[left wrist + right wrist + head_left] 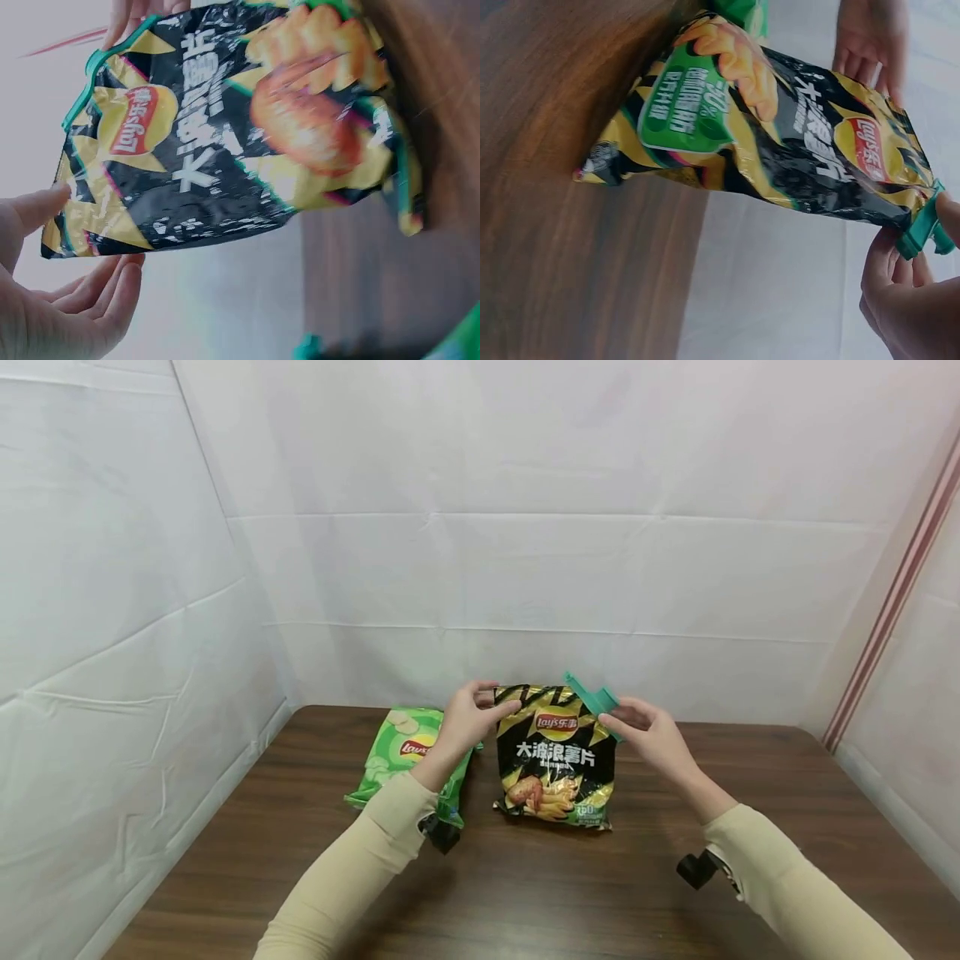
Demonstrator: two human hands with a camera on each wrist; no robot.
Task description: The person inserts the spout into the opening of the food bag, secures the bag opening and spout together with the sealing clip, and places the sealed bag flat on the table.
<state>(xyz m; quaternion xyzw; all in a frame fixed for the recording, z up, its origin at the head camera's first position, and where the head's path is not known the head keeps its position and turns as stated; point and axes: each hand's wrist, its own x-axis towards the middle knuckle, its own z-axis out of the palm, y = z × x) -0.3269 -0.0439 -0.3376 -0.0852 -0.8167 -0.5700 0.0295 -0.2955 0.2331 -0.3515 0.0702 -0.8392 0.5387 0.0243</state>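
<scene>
A black and yellow Lay's chip bag point(555, 752) stands upright on the table, front toward me. At its top left corner my left hand point(467, 720) pinches the edge, thumb on the front and fingers behind, as the left wrist view shows. My right hand point(654, 739) holds a teal bag clip point(597, 697) at the top right corner. The clip point(922, 229) slants across that corner in the head view, its far end sticking up past the bag's top edge. Whether it is closed on the bag, I cannot tell.
To the left lies a green Lay's bag point(386, 764), partly behind my left forearm. A small teal piece point(307, 346) shows beside it. The brown wooden table point(540, 893) meets white cloth walls point(555, 568) at the back and sides.
</scene>
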